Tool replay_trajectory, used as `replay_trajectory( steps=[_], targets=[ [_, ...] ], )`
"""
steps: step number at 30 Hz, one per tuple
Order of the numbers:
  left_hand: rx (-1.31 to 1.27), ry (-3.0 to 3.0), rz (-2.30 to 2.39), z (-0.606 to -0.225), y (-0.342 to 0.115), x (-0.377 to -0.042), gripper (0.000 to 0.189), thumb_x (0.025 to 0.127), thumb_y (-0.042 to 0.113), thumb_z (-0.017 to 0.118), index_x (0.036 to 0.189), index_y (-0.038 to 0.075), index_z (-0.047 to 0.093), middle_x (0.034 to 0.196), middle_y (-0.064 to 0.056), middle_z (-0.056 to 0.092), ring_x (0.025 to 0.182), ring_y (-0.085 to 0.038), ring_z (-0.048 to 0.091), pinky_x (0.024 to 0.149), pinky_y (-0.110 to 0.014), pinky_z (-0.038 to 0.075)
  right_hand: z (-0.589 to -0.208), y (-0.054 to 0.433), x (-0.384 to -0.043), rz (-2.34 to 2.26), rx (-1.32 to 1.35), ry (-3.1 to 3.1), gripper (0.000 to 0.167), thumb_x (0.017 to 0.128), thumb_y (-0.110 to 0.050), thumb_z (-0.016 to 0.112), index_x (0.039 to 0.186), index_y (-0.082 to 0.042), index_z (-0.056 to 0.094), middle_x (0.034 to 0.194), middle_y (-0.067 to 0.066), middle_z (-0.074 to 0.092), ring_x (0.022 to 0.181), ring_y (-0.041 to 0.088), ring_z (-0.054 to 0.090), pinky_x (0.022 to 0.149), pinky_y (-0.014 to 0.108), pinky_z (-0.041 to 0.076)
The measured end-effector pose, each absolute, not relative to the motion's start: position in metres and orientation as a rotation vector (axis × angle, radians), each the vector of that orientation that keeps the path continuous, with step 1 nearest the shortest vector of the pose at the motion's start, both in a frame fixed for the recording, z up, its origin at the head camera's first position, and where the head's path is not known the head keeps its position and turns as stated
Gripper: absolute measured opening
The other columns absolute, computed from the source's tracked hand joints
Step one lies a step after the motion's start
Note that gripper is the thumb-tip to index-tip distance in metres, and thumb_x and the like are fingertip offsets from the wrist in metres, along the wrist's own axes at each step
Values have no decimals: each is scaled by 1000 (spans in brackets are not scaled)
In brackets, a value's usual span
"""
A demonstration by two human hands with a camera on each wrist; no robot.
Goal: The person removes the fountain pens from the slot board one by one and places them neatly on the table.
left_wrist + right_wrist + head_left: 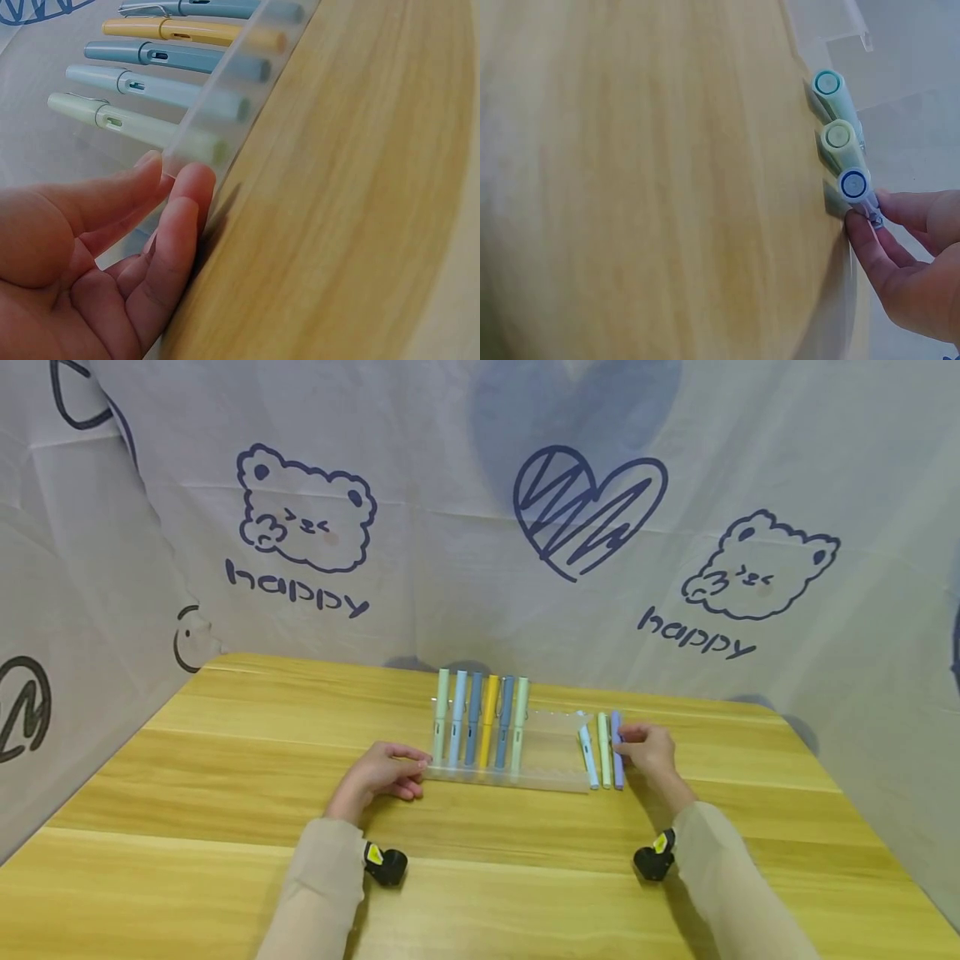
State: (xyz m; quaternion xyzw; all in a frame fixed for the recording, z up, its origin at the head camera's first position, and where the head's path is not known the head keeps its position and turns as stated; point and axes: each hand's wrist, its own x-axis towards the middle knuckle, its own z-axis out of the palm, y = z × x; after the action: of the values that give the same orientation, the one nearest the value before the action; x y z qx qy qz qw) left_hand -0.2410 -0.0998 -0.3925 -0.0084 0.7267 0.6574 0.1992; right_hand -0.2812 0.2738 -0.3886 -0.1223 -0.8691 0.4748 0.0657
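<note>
A clear plastic pen stand [557,745] lies on the table, its left corner pinched between the thumb and fingers of my left hand [384,772]. Side by side in it sit a light green pen [441,714], a light blue pen [457,718], a yellow pen [489,714], two darker blue pens and another light green pen [520,722]. Right of the stand, my right hand [651,752] holds a purple pen [617,770] between thumb and fingertips. Beside that pen lie a loose pale green pen [603,752] and a light blue pen [588,758], close to the stand's right end.
The wooden table [480,877] reaches toward me and out to both sides. Behind it hangs a pale cloth [442,535] with bear and heart drawings. A black wrist camera [386,865] is strapped on the left sleeve, another camera [654,857] on the right.
</note>
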Motion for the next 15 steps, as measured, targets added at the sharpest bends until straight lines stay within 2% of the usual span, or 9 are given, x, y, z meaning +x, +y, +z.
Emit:
replay_trajectory(
  steps=[9,15],
  targets=[
    [-15,2034,1840,-392,-100,-241,31,90,3,52,116,-13,50,69,-8,56,52,-10,58,50,-21,51,-391,272,-282,1401,-337,-2599,28,73,8,67,99,13,58,96,26,60,70,16,58,60,26,53],
    [-12,2040,1836,-392,-100,-241,30,90,3,52,116,-13,51,70,-8,56,53,-10,58,50,-21,51,-392,271,-282,1427,-352,-2600,29,73,7,67,100,13,59,97,25,61,64,11,58,59,24,53]
  ],
)
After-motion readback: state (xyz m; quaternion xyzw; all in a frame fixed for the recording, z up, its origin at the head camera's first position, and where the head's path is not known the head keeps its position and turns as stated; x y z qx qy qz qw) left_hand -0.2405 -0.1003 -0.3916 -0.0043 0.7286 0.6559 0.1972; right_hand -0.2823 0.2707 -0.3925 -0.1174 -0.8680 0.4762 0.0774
